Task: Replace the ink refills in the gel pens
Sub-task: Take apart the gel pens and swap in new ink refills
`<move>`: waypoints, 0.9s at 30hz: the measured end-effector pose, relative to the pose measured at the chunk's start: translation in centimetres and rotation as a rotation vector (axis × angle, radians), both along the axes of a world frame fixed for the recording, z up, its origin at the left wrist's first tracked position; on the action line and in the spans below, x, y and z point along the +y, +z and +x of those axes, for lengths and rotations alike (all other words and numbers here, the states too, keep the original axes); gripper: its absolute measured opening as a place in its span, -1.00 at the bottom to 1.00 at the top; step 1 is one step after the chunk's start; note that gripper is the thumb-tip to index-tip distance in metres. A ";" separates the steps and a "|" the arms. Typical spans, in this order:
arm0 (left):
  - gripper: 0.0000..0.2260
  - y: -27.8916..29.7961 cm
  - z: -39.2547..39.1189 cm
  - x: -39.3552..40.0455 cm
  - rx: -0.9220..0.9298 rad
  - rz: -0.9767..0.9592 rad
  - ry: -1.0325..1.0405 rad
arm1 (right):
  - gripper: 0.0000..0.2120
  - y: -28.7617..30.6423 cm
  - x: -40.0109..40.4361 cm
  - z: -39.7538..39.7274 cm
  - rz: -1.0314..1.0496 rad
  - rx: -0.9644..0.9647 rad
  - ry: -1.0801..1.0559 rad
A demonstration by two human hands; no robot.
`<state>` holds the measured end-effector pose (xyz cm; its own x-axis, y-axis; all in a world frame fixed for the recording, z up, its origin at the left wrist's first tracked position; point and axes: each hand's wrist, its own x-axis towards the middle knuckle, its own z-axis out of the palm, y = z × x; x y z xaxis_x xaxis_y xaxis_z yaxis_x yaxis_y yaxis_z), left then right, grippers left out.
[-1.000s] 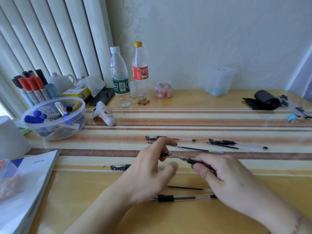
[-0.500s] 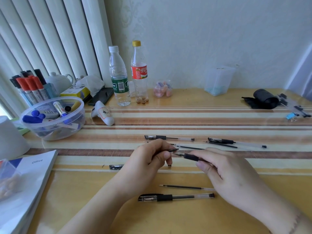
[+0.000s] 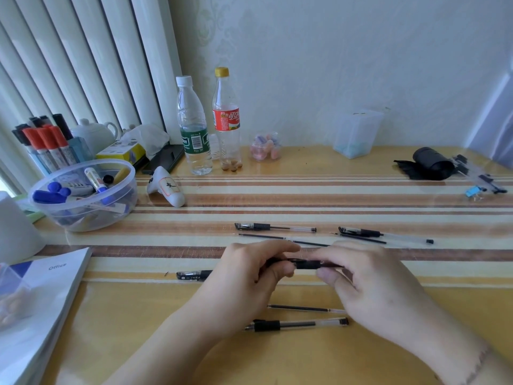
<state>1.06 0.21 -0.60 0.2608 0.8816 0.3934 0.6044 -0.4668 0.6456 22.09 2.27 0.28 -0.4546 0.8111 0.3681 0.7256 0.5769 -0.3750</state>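
1. Both hands meet at frame centre over the table: the left hand (image 3: 247, 276) and the right hand (image 3: 372, 282) each pinch one gel pen (image 3: 306, 264) between fingers and thumb, forearms entering from the bottom edge.
2. The held pen lies roughly level, its long axis running left to right; its ends are hidden.
3. A loose refill (image 3: 305, 309) and another pen (image 3: 298, 325) lie just below the hands, also left to right.
4. The striped table (image 3: 305, 195) meets a pale wall; a marker bowl (image 3: 83, 194) sits at the left.

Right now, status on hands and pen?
Left hand and right hand both gripping one gel pen above table. Loose refill lies beneath. Nothing blocking.
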 end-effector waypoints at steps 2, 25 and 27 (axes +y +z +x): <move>-0.73 0.1 -0.3 0.2 0.061 0.047 0.062 | -0.84 -0.1 1.1 1.1 -0.040 -0.023 -0.072; -0.86 -0.5 -3.0 1.8 0.099 0.132 0.345 | -0.95 -0.9 3.7 3.8 -0.238 -0.156 -0.125; -0.86 -0.5 -3.0 1.8 0.097 0.127 0.348 | -0.95 -0.8 3.7 4.0 -0.252 -0.171 -0.136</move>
